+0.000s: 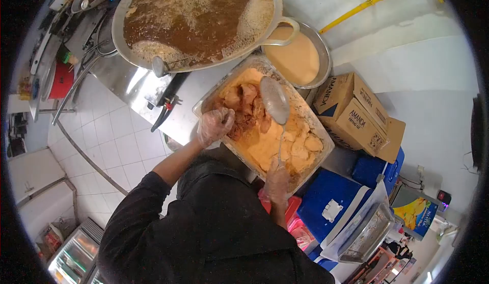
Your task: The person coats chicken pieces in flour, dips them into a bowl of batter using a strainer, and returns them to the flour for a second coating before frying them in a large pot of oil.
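tray batter (pixel 261 148) lumpy; gloved r hand (pixel 276 184) w/ oval ladle (pixel 275 100)

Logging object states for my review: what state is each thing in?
Spoon, held over the tub
Tub, open, holding meat
Meat, in pieces, some coated orange
Left hand, gloved, fingers curled
Right hand, gloved, gripping the spoon
Pan, holding bubbling brown liquid
Bowl, holding pale orange liquid
Box, flap jutting out

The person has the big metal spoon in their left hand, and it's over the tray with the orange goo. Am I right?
Not quite: the big metal spoon is in the right hand, not the left hand. The head view shows it. It is over the tray with the orange goo.
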Motion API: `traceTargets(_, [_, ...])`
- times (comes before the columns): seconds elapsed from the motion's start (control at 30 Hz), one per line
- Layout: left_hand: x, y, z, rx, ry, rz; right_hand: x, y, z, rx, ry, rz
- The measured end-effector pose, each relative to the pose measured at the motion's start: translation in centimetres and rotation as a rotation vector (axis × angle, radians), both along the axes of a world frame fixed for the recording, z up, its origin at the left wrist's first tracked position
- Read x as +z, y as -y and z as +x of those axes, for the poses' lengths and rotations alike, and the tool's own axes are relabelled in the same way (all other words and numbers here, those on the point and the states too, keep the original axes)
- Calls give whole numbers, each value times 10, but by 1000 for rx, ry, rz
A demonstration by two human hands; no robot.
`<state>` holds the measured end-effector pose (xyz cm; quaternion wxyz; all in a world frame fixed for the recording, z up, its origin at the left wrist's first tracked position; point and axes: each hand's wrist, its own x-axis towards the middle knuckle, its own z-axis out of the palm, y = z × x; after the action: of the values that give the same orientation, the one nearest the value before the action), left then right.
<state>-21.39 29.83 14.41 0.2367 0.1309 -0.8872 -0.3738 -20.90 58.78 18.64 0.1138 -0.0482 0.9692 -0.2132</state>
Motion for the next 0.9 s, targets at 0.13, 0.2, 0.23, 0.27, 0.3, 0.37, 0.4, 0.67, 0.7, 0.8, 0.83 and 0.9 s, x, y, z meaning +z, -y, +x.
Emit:
traceTargets(0.13, [3, -2, -6, 0, 2, -51, 3, -41, -25, -384, 568, -550])
traceTargets(0.2, [2, -1, -5, 2, 75, -53, 22, -52, -61, -31, 192, -362])
traceTargets(0.23, [2, -1, -5, 3, 82, -60, 32, -58, -82, 222, -239, -62])
traceTargets(0.27, [2, -2, -5, 1, 92, -67, 42, -46, -109, 410, -376, 243])
traceTargets(0.3, [3, -2, -5, -2, 103, -76, 52, -33, -137, 573, -564, 536])
traceTargets(0.37, [-12, -3, -5, -16, 47, -151, 79, 3, -202, 314, -215, 161])
traceTargets(0.4, [-16, -2, -3, -53, 74, -188, 108, 46, -232, 71, -36, 259])
traceTargets(0.67, [-17, 9, 4, -242, 69, -615, 50, 60, -408, 385, -354, 604])
traceTargets(0.7, [-18, 8, 2, -195, 61, -521, 58, 56, -415, 461, -375, 663])
traceTargets(0.8, [-17, 1, -2, -77, 42, -259, 73, 40, -423, 547, -316, 735])
traceTargets(0.83, [-8, -1, -4, -48, 36, -190, 77, 33, -426, 551, -278, 743])
traceTargets(0.9, [-11, 0, -4, -32, 15, -149, 69, 3, -446, 675, -144, 849])
